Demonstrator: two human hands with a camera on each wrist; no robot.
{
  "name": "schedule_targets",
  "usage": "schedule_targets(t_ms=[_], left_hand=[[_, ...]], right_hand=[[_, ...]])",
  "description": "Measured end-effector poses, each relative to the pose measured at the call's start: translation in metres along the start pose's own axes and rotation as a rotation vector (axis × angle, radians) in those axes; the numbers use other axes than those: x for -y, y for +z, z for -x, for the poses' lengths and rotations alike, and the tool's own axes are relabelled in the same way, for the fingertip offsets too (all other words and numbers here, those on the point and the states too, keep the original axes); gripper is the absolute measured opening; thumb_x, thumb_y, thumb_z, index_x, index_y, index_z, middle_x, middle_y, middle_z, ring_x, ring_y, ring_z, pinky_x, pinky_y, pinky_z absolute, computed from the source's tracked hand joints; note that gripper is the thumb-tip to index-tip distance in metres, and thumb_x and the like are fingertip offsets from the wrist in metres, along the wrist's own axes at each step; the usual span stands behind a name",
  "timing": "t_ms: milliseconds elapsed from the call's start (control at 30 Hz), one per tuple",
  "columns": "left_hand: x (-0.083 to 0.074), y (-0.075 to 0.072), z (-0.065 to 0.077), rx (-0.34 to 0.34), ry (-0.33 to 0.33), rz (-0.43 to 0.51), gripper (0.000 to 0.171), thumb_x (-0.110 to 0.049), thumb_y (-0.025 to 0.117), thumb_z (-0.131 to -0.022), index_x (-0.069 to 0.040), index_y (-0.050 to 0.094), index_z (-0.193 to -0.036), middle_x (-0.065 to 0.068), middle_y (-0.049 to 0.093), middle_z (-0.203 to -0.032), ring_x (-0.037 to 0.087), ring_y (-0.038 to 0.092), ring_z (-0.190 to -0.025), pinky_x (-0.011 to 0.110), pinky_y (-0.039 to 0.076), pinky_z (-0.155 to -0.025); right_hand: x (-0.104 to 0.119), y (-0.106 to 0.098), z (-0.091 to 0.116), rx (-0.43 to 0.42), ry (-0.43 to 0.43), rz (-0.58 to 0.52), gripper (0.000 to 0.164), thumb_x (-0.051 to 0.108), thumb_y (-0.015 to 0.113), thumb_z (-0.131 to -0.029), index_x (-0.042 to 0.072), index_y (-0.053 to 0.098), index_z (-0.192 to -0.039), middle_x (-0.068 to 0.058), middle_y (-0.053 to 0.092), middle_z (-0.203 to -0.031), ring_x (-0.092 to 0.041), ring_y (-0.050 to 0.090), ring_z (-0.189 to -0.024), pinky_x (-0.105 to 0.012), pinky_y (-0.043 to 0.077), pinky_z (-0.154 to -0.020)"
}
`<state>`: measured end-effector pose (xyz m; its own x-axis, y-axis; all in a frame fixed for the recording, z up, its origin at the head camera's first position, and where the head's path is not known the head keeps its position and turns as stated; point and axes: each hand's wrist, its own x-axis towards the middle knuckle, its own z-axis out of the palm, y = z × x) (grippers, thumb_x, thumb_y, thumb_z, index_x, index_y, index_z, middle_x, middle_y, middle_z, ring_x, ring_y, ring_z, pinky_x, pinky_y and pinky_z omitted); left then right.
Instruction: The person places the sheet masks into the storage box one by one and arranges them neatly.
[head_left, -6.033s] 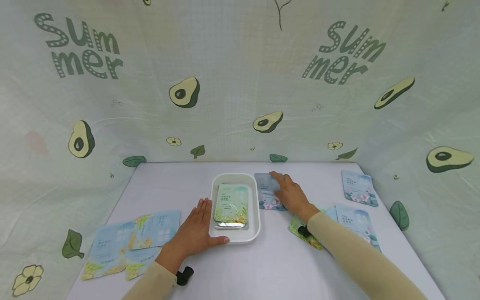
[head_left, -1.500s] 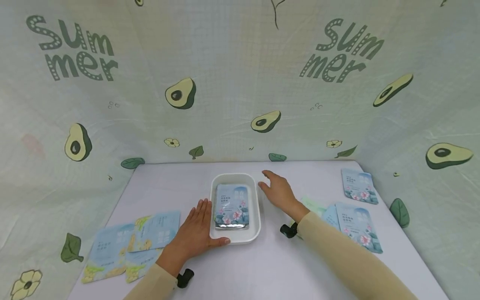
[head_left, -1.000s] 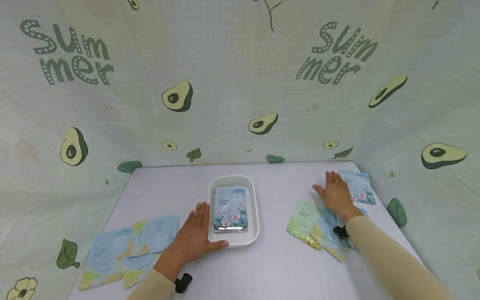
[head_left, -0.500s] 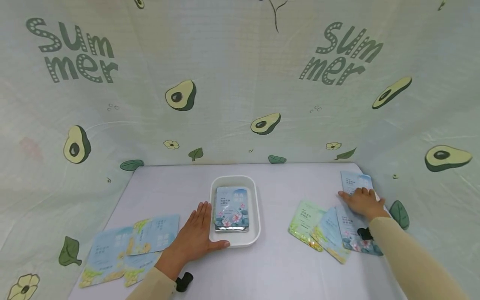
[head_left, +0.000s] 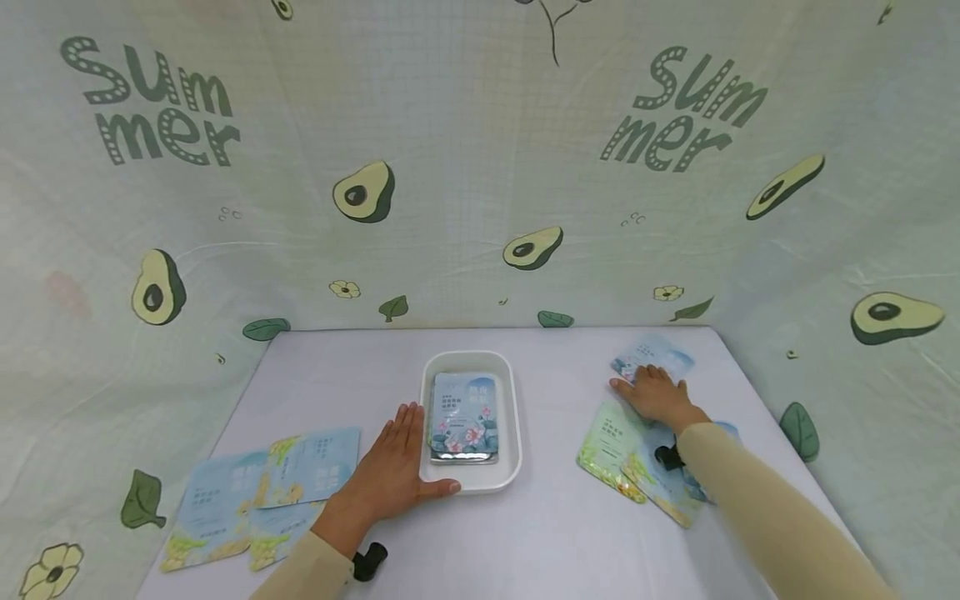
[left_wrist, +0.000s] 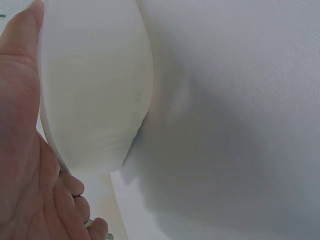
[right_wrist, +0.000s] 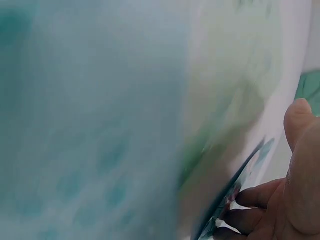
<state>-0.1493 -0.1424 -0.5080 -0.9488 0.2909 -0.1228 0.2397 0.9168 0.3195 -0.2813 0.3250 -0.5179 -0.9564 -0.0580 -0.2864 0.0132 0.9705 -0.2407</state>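
My left hand [head_left: 390, 467] lies flat along the left side of a white plastic tray [head_left: 512, 467]. Its fingers are straight against the wall, and the thumb reaches over the front rim; in the left wrist view the palm borders the tray wall [left_wrist: 97, 95]. A blue flat sachet [head_left: 461, 417] with pink flowers tops the stack inside the tray. My right hand [head_left: 660, 400] has its fingertips on the near part of another blue flowered sachet [head_left: 663, 354] at the back right. In the right wrist view the fingers [right_wrist: 245, 220] touch this sachet's face, thumb apart.
A green sachet [head_left: 609, 442] and a blue-yellow sachet [head_left: 667, 483] overlap below the right forearm, which partly hides another blue one. On the left, several light blue sachets [head_left: 213, 504] overlap. A patterned cloth [head_left: 450, 125] hangs behind the white table [head_left: 555, 542].
The tray's top sachet was green six seconds ago and is blue now. My right hand went from beside the tray to the far right, then moved the back blue sachet leftward. Left hand stays put.
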Motion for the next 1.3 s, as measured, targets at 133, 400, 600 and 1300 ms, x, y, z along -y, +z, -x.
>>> schedule_targets(t_ms=[133,400,600,1300], left_hand=[[0.001,0.002,0.000,-0.001,-0.001,0.000,0.138,-0.090,0.061,-0.080,0.002,0.008,-0.168,0.018,0.009,-0.177,0.036,0.005,-0.165,0.054,0.017,-0.132],[0.002,0.000,-0.003,0.005,0.014,0.011,0.135,-0.086,0.064,-0.082,0.002,0.007,-0.168,0.019,0.008,-0.177,0.036,0.004,-0.165,0.054,0.017,-0.133],[0.005,-0.003,-0.007,0.022,0.030,0.016,0.134,-0.083,0.068,-0.083,0.002,0.008,-0.168,0.020,0.008,-0.177,0.036,0.003,-0.165,0.053,0.017,-0.133],[0.008,0.001,-0.006,0.024,0.006,0.067,0.137,-0.084,0.068,-0.080,0.000,0.005,-0.169,0.017,0.006,-0.178,0.034,0.002,-0.165,0.053,0.018,-0.133]], right_hand=[[0.037,0.012,-0.004,-0.004,-0.090,0.006,0.095,0.065,0.032,-0.110,-0.017,0.029,-0.157,-0.041,0.024,-0.164,-0.060,0.019,-0.154,-0.082,0.011,-0.119],[0.087,0.033,0.009,-0.007,-0.328,0.041,0.084,0.061,0.045,-0.108,-0.007,0.040,-0.158,-0.031,0.035,-0.165,-0.052,0.027,-0.156,-0.077,0.019,-0.122],[0.091,0.037,0.032,0.031,-0.502,0.100,0.082,0.062,0.046,-0.107,-0.002,0.043,-0.159,-0.023,0.040,-0.166,-0.045,0.032,-0.156,-0.072,0.023,-0.124],[0.078,-0.003,-0.051,0.003,-0.344,0.156,0.112,0.073,0.081,-0.078,0.008,0.043,-0.161,-0.026,0.039,-0.159,-0.052,0.039,-0.140,-0.073,0.036,-0.111]])
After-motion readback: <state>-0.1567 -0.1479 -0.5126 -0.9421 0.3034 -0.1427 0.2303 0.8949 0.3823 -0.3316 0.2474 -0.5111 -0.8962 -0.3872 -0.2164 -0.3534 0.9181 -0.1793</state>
